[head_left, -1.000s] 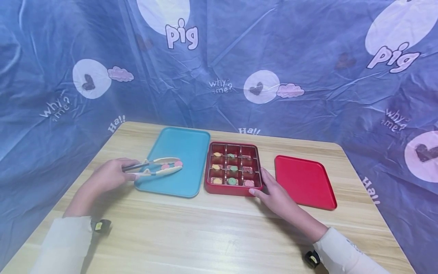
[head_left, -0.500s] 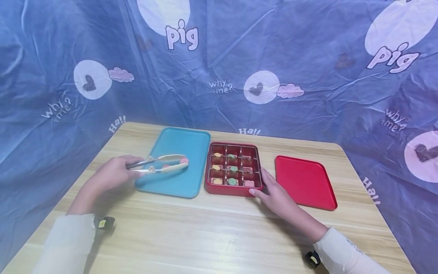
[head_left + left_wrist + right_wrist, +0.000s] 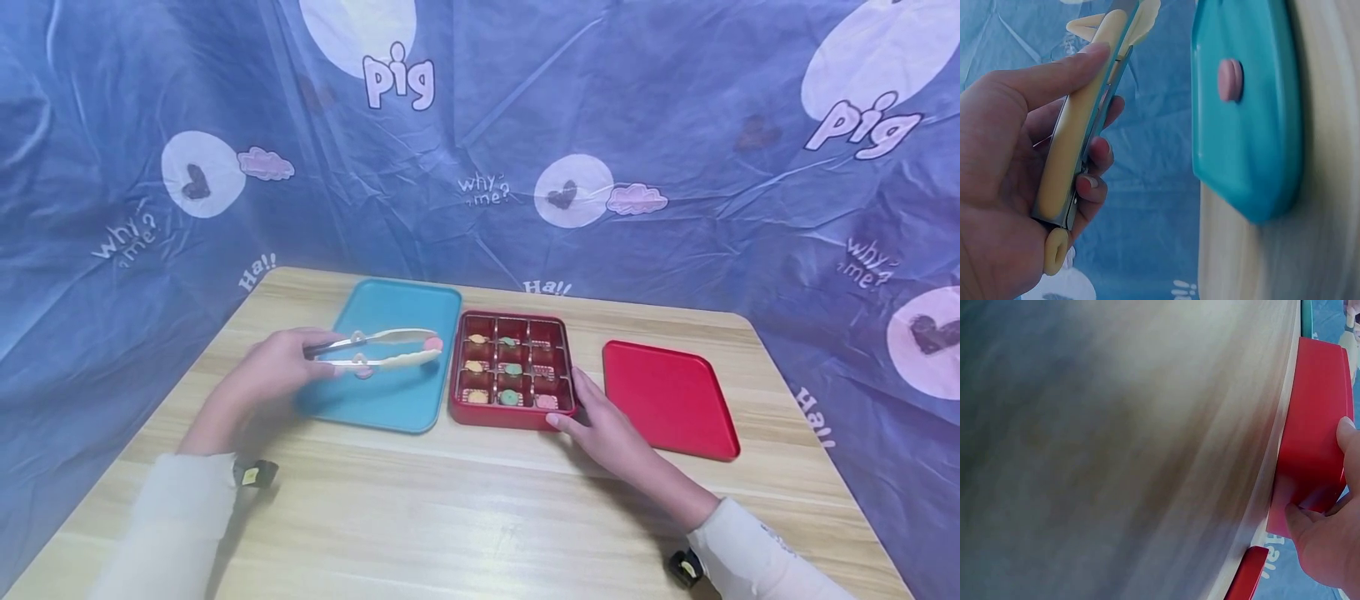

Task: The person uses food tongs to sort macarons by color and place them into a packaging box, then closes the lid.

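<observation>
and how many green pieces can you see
3, all in the middle column of the red box: a far green piece, a central green piece and a near green piece.

You have the tray (image 3: 405,404) at left on the counter (image 3: 390,517), the box (image 3: 498,416) just right of it, the lid (image 3: 667,400) farther right. Tongs (image 3: 405,360) in your left grip (image 3: 273,364), above the tray, one candy (image 3: 432,343) between their tips; another candy (image 3: 1230,80) on the tray beneath. Your right grip (image 3: 602,422): at the box's near right corner. Box candies (image 3: 509,397): left column, middle column, near right cell. Cloth (image 3: 450,242) behind counter.
</observation>
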`<act>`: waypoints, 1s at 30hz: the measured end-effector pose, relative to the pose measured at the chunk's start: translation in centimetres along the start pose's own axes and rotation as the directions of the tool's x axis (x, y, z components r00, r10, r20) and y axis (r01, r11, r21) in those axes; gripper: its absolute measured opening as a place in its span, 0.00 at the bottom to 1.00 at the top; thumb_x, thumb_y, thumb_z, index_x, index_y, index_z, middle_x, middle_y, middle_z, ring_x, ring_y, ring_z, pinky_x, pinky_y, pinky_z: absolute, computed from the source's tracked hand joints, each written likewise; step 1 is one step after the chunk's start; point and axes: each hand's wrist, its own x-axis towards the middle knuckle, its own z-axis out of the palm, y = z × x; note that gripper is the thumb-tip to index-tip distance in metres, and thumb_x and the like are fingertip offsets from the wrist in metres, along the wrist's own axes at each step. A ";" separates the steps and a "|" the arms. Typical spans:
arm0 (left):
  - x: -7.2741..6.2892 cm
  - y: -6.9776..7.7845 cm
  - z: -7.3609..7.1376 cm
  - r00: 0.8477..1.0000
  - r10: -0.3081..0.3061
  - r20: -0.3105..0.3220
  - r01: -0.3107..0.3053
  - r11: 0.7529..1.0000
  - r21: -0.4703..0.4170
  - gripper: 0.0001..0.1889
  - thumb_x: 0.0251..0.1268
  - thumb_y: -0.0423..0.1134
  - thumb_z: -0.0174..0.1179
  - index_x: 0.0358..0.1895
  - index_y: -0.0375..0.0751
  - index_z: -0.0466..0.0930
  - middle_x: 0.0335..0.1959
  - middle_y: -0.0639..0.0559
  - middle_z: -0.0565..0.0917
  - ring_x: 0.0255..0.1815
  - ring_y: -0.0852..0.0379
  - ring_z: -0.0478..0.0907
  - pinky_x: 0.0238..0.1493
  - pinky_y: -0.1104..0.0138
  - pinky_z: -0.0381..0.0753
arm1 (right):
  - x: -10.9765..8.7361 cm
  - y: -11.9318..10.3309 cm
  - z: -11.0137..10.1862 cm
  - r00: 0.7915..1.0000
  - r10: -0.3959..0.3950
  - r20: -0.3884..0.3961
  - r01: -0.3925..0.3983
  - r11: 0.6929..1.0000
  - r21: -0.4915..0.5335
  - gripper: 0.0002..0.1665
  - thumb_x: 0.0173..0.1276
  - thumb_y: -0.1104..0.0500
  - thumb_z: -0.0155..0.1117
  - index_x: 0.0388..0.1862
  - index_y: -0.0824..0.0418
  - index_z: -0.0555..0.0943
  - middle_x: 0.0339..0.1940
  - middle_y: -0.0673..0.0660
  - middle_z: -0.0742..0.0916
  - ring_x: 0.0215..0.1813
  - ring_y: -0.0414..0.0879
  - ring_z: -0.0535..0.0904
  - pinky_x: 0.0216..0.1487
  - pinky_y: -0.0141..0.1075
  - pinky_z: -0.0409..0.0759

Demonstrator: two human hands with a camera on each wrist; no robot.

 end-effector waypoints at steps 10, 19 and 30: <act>2.0 2.8 1.3 0.998 0.067 0.022 -0.066 0.997 -0.028 0.38 0.51 0.59 0.74 0.68 0.55 0.77 0.68 0.47 0.79 0.71 0.39 0.71 0.71 0.41 0.68 | -0.1 -0.2 0.0 1.000 0.005 -0.001 -0.005 1.000 -0.001 0.59 0.67 0.35 0.66 0.85 0.52 0.45 0.83 0.58 0.59 0.81 0.59 0.57 0.72 0.62 0.68; 4.3 5.8 3.4 0.992 0.087 0.093 -0.079 0.993 -0.093 0.34 0.57 0.49 0.72 0.70 0.58 0.75 0.65 0.51 0.79 0.27 0.50 0.83 0.29 0.61 0.85 | -0.1 -0.2 0.0 1.000 -0.005 -0.008 0.005 1.000 -0.002 0.58 0.67 0.39 0.68 0.85 0.51 0.45 0.83 0.58 0.59 0.81 0.59 0.58 0.71 0.62 0.68; 6.7 8.8 6.1 0.962 0.256 0.090 -0.256 0.967 -0.008 0.29 0.57 0.49 0.74 0.64 0.60 0.81 0.65 0.56 0.81 0.64 0.50 0.77 0.63 0.51 0.77 | -0.1 0.0 0.0 1.000 -0.017 -0.013 0.017 1.000 -0.006 0.59 0.66 0.35 0.66 0.84 0.51 0.46 0.83 0.59 0.60 0.81 0.60 0.58 0.72 0.62 0.68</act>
